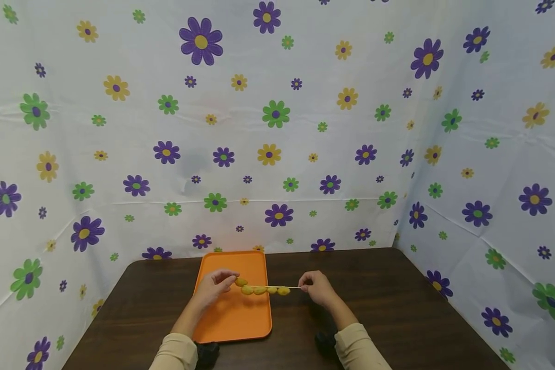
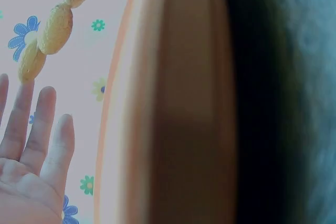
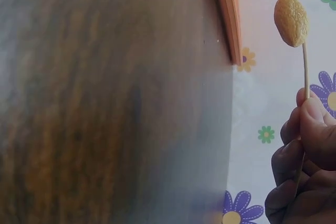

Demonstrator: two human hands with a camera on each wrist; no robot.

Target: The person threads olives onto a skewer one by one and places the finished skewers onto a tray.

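Note:
A thin wooden skewer carries several golden-yellow oval pieces with wrinkled skins, held level above the table. My right hand pinches the bare end of the skewer between thumb and fingers; in the right wrist view the stick runs down through the curled fingers. My left hand is at the other end, its fingertips pinching the outermost yellow piece. That piece sits slightly out of line with the others. In the left wrist view a fingertip meets its lower end, while the other visible fingers stretch out straight.
An orange tray lies on the dark wooden table, under the left hand and most of the skewer. Flower-patterned white cloth stands behind and at the sides of the table. A black device is near the left sleeve.

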